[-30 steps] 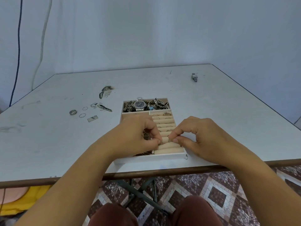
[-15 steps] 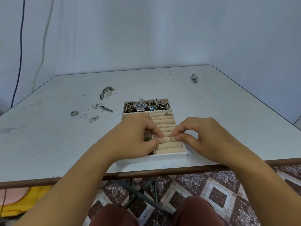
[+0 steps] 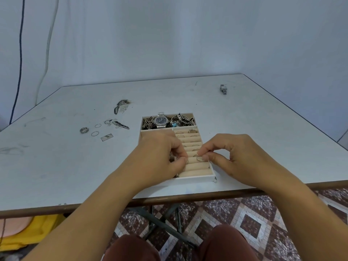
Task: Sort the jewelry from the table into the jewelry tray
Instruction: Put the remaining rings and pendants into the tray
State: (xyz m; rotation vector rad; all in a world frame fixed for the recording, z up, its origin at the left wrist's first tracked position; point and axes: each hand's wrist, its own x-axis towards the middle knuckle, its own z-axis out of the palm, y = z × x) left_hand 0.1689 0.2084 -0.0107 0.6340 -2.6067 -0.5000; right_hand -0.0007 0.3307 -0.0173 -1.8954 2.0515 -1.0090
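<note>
A white jewelry tray (image 3: 195, 178) lies near the table's front edge. Its back compartment holds a steel watch (image 3: 161, 121) and tangled pieces. Beige ring rolls (image 3: 195, 166) fill its right side, with several rings tucked in. My right hand (image 3: 231, 157) pinches a thin ring (image 3: 199, 158) upright over the rolls. My left hand (image 3: 162, 157) rests over the tray's left side, fingertips pressed on the rolls beside the ring. Loose rings (image 3: 95, 133) and a wider band (image 3: 83, 130) lie on the table to the left.
A small watch (image 3: 223, 89) lies far back right. Dark pieces (image 3: 120, 125) and a small flat tag (image 3: 107, 137) sit left of the tray, near scorch-like marks (image 3: 120, 106). Cables hang on the wall at left. Tiled floor and my knees show below the table edge.
Both hands shifted slightly apart over the ring rolls, and the thin ring in my right fingertips has come into view. The tray has not moved.
</note>
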